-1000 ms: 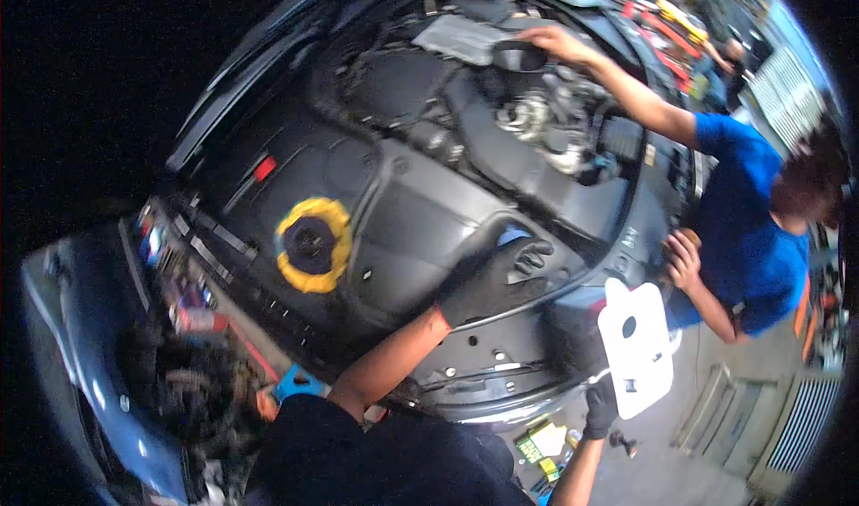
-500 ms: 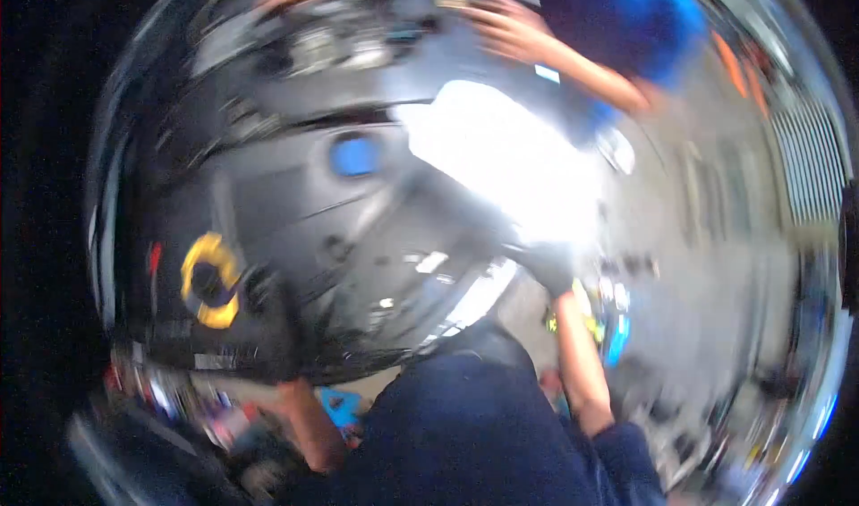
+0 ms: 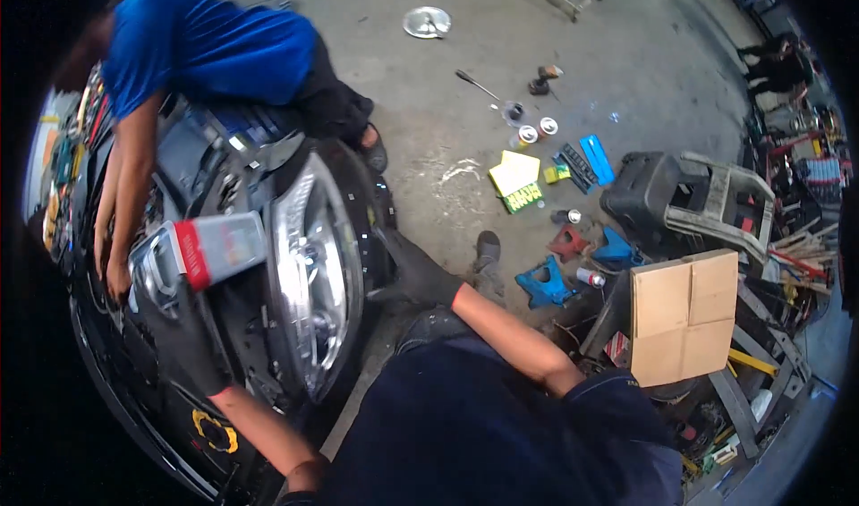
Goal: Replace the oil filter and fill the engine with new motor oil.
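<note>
My left hand (image 3: pixel 182 338), in a dark glove, is at a rectangular metal can (image 3: pixel 222 245) with a red-and-pale label. A finger overlaps the can's red band and the hand appears closed on its edge; the other fingers blend into the dark engine bay. To the can's right stands a clear car headlight (image 3: pixel 315 278) at the corner of a black car. Beyond its outer side my right hand (image 3: pixel 419 272), gloved too, is at the black bumper edge (image 3: pixel 376 251) with fingers spread; contact is unclear. A person in blue (image 3: pixel 210 50) leans over the car, one hand (image 3: pixel 118 278) beside the can.
A yellow ring-shaped part (image 3: pixel 215 432) lies on the car at lower left. On the floor are blue stands (image 3: pixel 546 282), spray cans (image 3: pixel 526 136), a yellow box (image 3: pixel 517 179) and a screwdriver-like tool (image 3: pixel 479 84). At right stand a cardboard box (image 3: pixel 684 316) and a grey frame (image 3: pixel 716 206).
The view has swung, showing the floor and the headlight clearly. The person in blue now appears at upper left. My left hand is now at the can; the earlier frame is badly blurred.
</note>
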{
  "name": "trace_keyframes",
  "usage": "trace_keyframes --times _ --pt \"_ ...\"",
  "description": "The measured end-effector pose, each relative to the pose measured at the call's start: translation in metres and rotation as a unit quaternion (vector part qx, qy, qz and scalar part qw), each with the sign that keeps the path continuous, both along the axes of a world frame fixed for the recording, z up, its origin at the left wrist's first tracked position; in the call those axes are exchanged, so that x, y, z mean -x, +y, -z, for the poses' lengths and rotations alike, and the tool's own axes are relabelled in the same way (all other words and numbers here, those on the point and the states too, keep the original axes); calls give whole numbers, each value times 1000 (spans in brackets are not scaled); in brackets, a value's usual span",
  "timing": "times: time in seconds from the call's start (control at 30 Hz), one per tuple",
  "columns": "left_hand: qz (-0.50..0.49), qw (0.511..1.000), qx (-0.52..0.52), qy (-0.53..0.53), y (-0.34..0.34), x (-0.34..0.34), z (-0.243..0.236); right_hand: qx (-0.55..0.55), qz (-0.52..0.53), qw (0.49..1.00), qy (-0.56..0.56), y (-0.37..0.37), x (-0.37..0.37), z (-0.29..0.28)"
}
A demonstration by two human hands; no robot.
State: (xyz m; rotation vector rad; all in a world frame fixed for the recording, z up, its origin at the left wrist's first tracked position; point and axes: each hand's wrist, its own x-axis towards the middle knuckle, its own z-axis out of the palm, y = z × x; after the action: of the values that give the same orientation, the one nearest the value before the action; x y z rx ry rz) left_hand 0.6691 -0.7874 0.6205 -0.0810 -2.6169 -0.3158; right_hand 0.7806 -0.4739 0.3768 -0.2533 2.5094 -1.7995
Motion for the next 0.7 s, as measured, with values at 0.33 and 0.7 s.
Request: trace_keyframes --times 0.33,0.7 --pt "52 997 18 -49 5 35 5 -17 171 973 -152 187 -115 292" --pt "79 936 302 -165 51 115 150 -127 42 963 -234 107 -21 599"
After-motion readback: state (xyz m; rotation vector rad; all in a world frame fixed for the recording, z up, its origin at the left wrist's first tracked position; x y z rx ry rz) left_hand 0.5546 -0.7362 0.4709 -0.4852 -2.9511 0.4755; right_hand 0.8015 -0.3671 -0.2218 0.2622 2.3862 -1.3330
